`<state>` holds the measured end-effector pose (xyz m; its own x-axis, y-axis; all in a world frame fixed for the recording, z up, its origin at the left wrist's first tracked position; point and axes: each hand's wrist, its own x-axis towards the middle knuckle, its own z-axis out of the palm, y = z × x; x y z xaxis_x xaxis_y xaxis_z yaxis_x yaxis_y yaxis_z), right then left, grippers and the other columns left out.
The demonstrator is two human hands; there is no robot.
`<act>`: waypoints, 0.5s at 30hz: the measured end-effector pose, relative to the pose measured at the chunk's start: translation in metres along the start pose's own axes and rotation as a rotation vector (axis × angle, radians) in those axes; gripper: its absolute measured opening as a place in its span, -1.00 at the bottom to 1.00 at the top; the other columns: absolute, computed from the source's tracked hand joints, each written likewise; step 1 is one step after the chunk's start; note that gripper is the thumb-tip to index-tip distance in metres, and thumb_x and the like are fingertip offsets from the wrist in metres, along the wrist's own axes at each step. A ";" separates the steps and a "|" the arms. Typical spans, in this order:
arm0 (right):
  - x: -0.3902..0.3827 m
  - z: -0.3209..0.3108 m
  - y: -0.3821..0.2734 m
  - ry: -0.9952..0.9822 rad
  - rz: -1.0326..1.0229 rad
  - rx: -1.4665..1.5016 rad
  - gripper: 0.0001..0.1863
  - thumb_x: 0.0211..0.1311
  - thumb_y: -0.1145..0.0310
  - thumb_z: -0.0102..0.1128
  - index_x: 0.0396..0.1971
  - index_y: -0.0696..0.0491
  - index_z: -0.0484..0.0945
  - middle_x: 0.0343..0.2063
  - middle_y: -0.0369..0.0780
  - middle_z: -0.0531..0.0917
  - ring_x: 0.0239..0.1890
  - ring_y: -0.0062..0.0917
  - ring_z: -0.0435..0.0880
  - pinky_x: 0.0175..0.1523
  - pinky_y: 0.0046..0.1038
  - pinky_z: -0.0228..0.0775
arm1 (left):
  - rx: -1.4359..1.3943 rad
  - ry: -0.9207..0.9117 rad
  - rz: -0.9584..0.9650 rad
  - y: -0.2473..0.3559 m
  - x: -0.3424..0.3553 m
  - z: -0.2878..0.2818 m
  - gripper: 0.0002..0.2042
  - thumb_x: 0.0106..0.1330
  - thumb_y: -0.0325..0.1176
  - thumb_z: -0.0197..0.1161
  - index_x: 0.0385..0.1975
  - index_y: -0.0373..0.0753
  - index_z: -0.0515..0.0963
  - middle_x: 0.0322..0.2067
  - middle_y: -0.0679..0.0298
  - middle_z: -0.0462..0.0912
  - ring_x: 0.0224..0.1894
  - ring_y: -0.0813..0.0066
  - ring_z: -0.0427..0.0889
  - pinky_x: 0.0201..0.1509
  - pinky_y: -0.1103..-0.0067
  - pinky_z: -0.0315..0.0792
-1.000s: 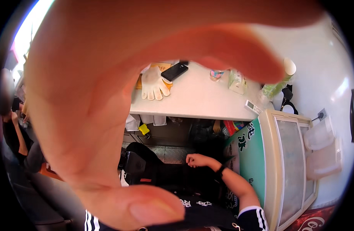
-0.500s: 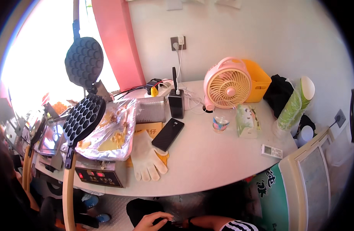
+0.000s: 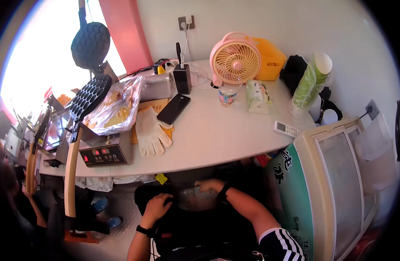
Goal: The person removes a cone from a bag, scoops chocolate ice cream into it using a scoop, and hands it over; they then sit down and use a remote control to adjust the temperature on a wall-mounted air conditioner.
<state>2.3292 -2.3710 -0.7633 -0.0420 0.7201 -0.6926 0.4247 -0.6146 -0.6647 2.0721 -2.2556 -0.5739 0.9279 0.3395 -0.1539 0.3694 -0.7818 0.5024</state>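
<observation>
My left hand (image 3: 158, 205) rests over my dark-clad lap at the lower middle, fingers curled on something dark that I cannot make out. To its right my right hand (image 3: 208, 187) hangs just below the table edge, fingers bent; what it holds, if anything, is unclear. On the white table (image 3: 208, 143) above them lie a white glove (image 3: 150, 137) and a black phone (image 3: 174, 108). An open waffle iron (image 3: 90, 96) with wooden handle stands over a control box (image 3: 103, 154), beside a foil-lined tray (image 3: 117, 113).
A pink fan (image 3: 235, 61), yellow basket (image 3: 271, 58), cup (image 3: 227, 96), tissue pack (image 3: 257, 98), remote (image 3: 286, 128) and sleeved cups (image 3: 311, 82) occupy the table. A green-sided freezer (image 3: 343, 182) stands right. At far left another person's arm (image 3: 35, 209) and blue shoes (image 3: 100, 204) show.
A large hand covering the camera a second ago is gone. Since half a second ago the table has shifted up in view, and more of both my arms shows over my lap.
</observation>
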 end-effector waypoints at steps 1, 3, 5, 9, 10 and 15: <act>-0.032 -0.005 -0.017 0.051 0.030 0.013 -0.30 0.03 0.24 0.21 0.23 -0.04 0.19 -0.06 -0.07 0.53 -0.44 -0.36 0.62 -0.38 -0.28 0.48 | 0.100 0.149 -0.150 -0.033 -0.025 0.018 -0.69 0.15 -0.32 0.26 -0.09 -0.16 0.49 -0.17 0.14 0.59 -0.09 0.05 0.57 -0.04 0.33 0.47; -0.075 -0.015 0.036 0.241 0.020 -0.143 -0.36 -0.01 0.26 0.23 0.15 0.05 0.32 0.00 -0.01 0.54 -0.15 -0.19 0.60 -0.09 -0.27 0.45 | 0.201 0.275 -0.242 -0.072 -0.041 0.044 -0.67 0.12 -0.27 0.28 -0.11 -0.18 0.47 -0.16 0.11 0.59 -0.10 0.00 0.56 -0.06 0.31 0.48; -0.113 -0.014 0.088 0.449 0.156 -0.312 -0.42 -0.02 0.24 0.24 0.08 0.05 0.40 0.07 -0.03 0.50 0.08 -0.05 0.49 0.10 -0.20 0.39 | 0.304 0.566 -0.519 -0.103 -0.059 0.061 -0.58 0.13 -0.14 0.31 -0.12 -0.25 0.40 -0.18 0.03 0.59 -0.13 -0.10 0.57 -0.07 0.24 0.48; -0.173 0.031 0.093 0.812 0.450 -0.326 -0.24 -0.03 0.09 0.34 0.17 0.08 0.28 0.12 0.03 0.39 0.15 -0.01 0.40 0.11 -0.07 0.39 | 0.190 0.406 -0.907 -0.153 -0.086 0.078 -0.45 0.12 0.12 0.28 -0.20 -0.30 0.44 -0.28 -0.08 0.63 -0.19 -0.15 0.61 -0.12 0.17 0.47; -0.174 0.038 0.098 0.928 0.448 -0.245 -0.19 -0.03 0.06 0.37 0.17 0.14 0.25 0.12 0.08 0.36 0.14 -0.02 0.42 0.12 -0.09 0.39 | 0.193 0.410 -0.922 -0.164 -0.087 0.075 -0.45 0.12 0.12 0.28 -0.20 -0.30 0.44 -0.28 -0.08 0.63 -0.19 -0.15 0.61 -0.12 0.17 0.47; -0.178 0.060 0.114 1.017 0.471 -0.029 -0.20 0.00 0.04 0.39 0.04 0.36 0.27 -0.12 0.14 0.53 -0.23 -0.11 0.64 -0.27 -0.24 0.56 | 0.059 0.141 -0.668 -0.197 -0.084 0.058 -0.58 0.20 -0.06 0.28 -0.65 -0.34 0.50 -0.61 -0.03 0.61 -0.43 0.04 0.66 -0.32 0.28 0.49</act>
<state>2.3306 -2.5885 -0.7330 0.8811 0.3539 -0.3136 0.2248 -0.8970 -0.3806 1.9246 -2.1605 -0.7089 0.4865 0.8204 -0.3006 0.8660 -0.4071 0.2903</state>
